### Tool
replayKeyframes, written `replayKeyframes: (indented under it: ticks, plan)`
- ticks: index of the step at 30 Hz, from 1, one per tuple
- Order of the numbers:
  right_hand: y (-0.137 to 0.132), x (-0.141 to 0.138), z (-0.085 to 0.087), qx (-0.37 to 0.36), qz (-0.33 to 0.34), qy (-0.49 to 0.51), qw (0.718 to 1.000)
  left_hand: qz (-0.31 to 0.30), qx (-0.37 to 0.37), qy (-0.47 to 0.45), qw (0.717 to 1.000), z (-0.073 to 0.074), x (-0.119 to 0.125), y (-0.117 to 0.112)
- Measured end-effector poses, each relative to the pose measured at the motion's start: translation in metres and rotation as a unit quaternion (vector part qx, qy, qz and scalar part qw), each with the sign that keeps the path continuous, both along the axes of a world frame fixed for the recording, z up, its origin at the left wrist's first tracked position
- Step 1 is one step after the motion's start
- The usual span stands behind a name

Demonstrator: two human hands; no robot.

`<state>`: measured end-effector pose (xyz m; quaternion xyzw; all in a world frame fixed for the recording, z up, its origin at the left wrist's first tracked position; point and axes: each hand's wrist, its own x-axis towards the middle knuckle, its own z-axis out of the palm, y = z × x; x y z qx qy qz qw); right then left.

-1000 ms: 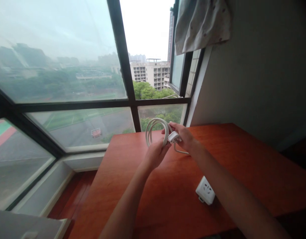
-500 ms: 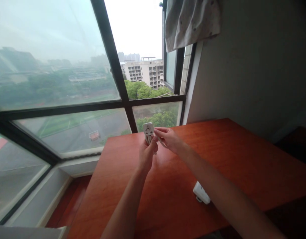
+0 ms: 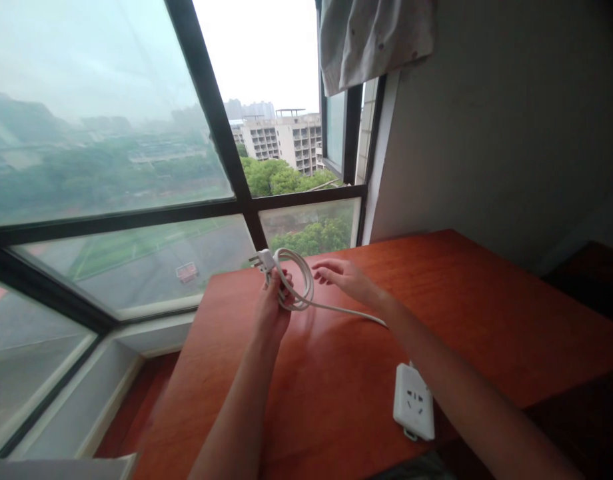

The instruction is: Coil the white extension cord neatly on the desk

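My left hand is closed around a loosely coiled white power cord. At the top of that grip a white plug points its metal prongs to the left. My right hand hovers just right of the loops, its fingers stretched out and holding nothing. From the coil the cord runs right along the table and passes behind my right forearm. A white socket block lies on the table under that forearm, socket face up, its right edge partly covered by the arm.
The reddish-brown wooden table reaches to a window with dark frames. On the right stands a grey wall. A light curtain hangs above, beside a window sash that stands ajar.
My right hand has let go of the cord and moved slightly away. The plug has turned from facing me to pointing left, the loops show now, and the socket block has turned face up.
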<state>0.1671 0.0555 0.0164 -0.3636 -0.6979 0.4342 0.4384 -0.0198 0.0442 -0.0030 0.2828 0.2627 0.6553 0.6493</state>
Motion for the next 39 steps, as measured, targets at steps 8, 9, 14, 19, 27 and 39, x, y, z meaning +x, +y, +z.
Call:
replayKeyframes:
  ticks: [8,9,14,19,27,39]
  plan:
    - [-0.054,0.055,-0.053,0.103,-0.009,-0.36,0.927,-0.007,-0.018,-0.094,0.995,-0.006,-0.021,0.008]
    - [-0.059,0.061,-0.055,0.106,-0.028,-0.365,0.924,-0.01,-0.018,-0.098,0.995,-0.005,-0.024,0.008]
    - [-0.088,0.096,-0.054,0.168,0.044,-0.401,0.899,0.002,-0.031,-0.09,0.995,-0.002,-0.043,0.008]
    - [-0.115,0.112,-0.06,0.231,0.11,-0.413,0.874,0.001,-0.03,-0.112,0.993,-0.005,-0.051,0.011]
    - [-0.113,0.116,-0.077,0.15,-0.006,-0.204,0.967,-0.002,-0.048,-0.135,0.99,-0.001,-0.057,0.006]
    - [-0.039,0.081,-0.068,-0.12,-0.22,0.236,0.939,-0.161,-0.025,-0.078,0.984,0.011,-0.047,-0.016]
